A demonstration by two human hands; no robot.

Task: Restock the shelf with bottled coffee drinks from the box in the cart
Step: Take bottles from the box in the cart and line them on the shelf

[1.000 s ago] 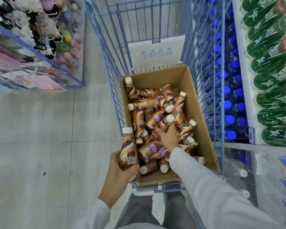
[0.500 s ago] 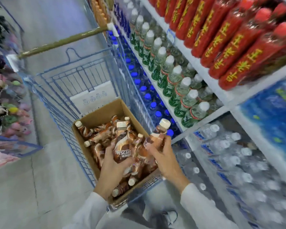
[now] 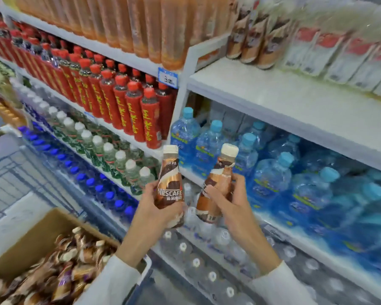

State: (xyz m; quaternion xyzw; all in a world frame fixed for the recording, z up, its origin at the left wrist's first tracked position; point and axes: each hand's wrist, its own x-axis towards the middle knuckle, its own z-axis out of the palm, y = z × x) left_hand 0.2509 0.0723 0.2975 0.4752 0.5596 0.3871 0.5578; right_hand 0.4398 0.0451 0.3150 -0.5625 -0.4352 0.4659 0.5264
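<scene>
At the lower left, the cardboard box (image 3: 31, 236) sits in the blue wire cart (image 3: 15, 172), with many coffee bottles (image 3: 62, 274) lying jumbled in it, so by my reading the restocking is far from done. Just right of the box, the left hand (image 3: 152, 208) has its fingers and thumb curled round the body of one upright Nescafé bottle (image 3: 171, 186), label facing the camera. Close beside it, the right hand (image 3: 233, 201) wraps a second bottle (image 3: 218, 179), tilted slightly, cap up. Both bottles are raised in front of the water bottles (image 3: 271, 172), clear of any shelf board. The step in hand looks like the carry from box to shelf. Up and to the right, the white shelf (image 3: 273, 95) has bare board at its front, and blurred brown bottles (image 3: 251, 40) that seem the same kind stand behind it. The next move likely calls for lifting both bottles higher and setting them upright there, without knocking the row behind.
</scene>
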